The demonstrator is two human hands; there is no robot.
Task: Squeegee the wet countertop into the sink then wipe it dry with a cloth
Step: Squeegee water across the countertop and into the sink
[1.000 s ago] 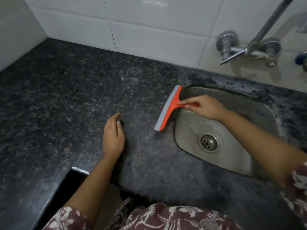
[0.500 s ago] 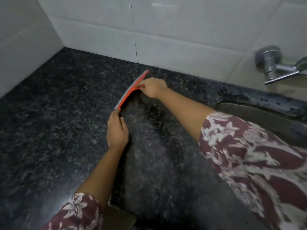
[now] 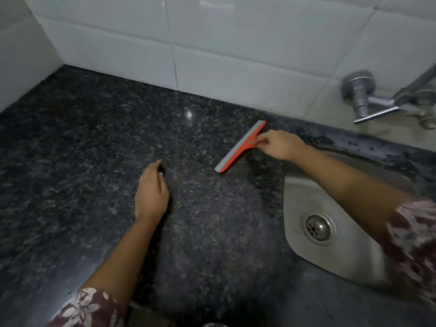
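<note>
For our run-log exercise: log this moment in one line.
right hand grips orange plastic squeegee | squeegee on dark speckled countertop | left hand rests on countertop

Squeegee (image 3: pixel 240 147) on the countertop (image 3: pixel 94 149), between left hand (image 3: pixel 151 192) and right hand (image 3: pixel 280 145).
Sink (image 3: pixel 349 260) lies right of the right hand, tap (image 3: pixel 368 105) behind it.

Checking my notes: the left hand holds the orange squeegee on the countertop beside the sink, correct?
No. The head view shows the right hand holding the orange squeegee on the countertop beside the sink.
</note>
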